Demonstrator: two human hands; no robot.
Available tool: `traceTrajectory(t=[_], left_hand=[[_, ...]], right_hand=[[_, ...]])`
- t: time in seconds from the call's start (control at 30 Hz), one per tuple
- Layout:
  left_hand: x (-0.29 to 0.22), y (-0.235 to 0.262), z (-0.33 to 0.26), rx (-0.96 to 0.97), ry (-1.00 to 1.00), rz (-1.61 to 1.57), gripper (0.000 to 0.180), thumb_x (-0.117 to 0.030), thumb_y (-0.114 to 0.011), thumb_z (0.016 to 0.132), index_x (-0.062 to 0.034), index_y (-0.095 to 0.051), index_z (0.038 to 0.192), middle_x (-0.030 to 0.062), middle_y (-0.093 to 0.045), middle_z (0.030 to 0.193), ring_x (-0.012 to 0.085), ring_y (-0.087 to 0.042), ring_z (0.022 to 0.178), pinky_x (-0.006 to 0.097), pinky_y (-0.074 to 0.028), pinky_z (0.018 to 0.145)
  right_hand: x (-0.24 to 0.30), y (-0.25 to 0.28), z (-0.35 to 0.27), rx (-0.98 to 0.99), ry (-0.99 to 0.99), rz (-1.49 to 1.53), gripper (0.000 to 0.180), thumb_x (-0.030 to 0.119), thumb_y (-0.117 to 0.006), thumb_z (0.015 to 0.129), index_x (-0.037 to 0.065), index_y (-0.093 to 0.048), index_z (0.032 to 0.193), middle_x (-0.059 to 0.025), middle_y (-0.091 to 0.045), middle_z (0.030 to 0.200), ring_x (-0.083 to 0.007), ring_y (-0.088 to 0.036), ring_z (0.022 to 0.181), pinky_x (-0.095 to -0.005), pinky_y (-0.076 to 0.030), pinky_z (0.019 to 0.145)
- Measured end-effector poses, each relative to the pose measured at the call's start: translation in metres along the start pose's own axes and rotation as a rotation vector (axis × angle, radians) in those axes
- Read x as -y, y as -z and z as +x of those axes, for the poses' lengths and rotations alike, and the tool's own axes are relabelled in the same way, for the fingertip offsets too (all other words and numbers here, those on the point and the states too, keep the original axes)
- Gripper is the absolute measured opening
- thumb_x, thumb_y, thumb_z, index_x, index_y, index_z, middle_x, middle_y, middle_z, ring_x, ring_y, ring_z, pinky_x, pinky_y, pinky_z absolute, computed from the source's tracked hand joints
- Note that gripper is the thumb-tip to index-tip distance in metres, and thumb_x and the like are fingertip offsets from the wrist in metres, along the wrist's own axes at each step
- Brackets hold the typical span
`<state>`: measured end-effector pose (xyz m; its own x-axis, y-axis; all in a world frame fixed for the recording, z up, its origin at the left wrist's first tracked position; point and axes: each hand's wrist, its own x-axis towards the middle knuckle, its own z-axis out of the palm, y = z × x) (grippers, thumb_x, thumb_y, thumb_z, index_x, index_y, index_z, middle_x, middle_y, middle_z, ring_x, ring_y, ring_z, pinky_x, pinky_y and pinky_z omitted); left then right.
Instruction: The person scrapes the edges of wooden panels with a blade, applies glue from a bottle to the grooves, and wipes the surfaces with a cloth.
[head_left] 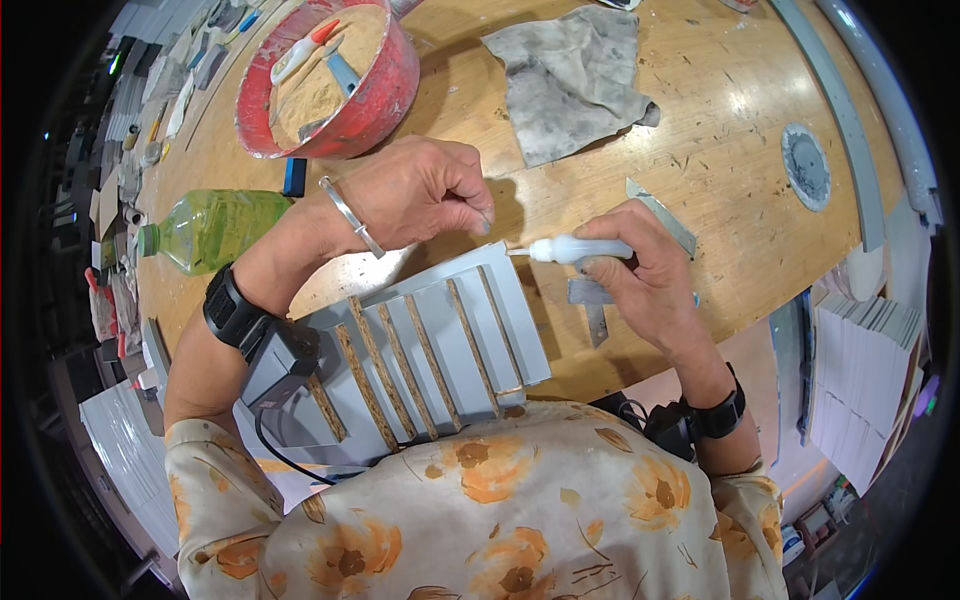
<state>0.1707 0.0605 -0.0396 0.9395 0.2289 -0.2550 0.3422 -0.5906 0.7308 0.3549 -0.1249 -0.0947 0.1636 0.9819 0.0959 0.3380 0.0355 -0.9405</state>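
My right hand [645, 275] is wrapped round a small white squeeze bottle [575, 249]. Its thin nozzle points left, close to the far right corner of a grey board [525, 335]. Several thin grey panels [436, 325] with rough brown edges lie overlapped across that board, which sits against my front. Above the board's far edge hovers my left hand [430, 195], its thumb and fingers pinched together. What they hold, if anything, is too small to make out.
A red basin [395, 95] of tan powder stands at the far left, with a bottle of green liquid [225, 228] nearer. Beyond lies a grey cloth [570, 90]. To the right are a flat scraper [663, 215], a metal square [590, 293] and a round dish [805, 168].
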Motion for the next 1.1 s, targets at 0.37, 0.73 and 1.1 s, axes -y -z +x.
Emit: traceTrajectory(t=[0.37,0.73,1.1], left_hand=[[0.003,-0.001,-0.001,-0.018,-0.012,0.004,0.013,-0.014,-0.073,0.074,-0.0051,-0.067,0.082,0.0042,-0.061,0.075,0.0170,-0.058,0.069,0.030,-0.045,0.062],[0.005,0.000,-0.001,-0.014,-0.027,-0.005,0.012,-0.012,-0.073,0.074,-0.0051,-0.066,0.081,0.0039,-0.060,0.074,0.0172,-0.057,0.070,0.030,-0.045,0.063],[-0.007,-0.014,0.002,0.047,-0.137,0.006,0.009,-0.011,-0.073,0.074,-0.0090,-0.069,0.082,0.0035,-0.059,0.075,0.0198,-0.059,0.071,0.029,-0.046,0.063]], right_hand=[[0.011,0.002,0.002,0.009,0.010,-0.078,0.023,0.002,-0.069,0.075,0.008,-0.063,0.097,-0.0052,-0.053,0.084,-0.0166,-0.053,0.068,-0.0272,-0.044,0.060],[0.012,0.003,0.002,0.003,0.010,-0.069,0.023,0.001,-0.068,0.074,0.007,-0.063,0.096,-0.0057,-0.054,0.084,-0.0161,-0.054,0.070,-0.0273,-0.044,0.062],[-0.023,0.023,-0.021,-0.239,-0.138,0.410,0.020,0.002,-0.062,0.085,0.003,-0.058,0.105,0.0014,-0.057,0.094,-0.0056,-0.050,0.083,-0.0196,-0.041,0.073]])
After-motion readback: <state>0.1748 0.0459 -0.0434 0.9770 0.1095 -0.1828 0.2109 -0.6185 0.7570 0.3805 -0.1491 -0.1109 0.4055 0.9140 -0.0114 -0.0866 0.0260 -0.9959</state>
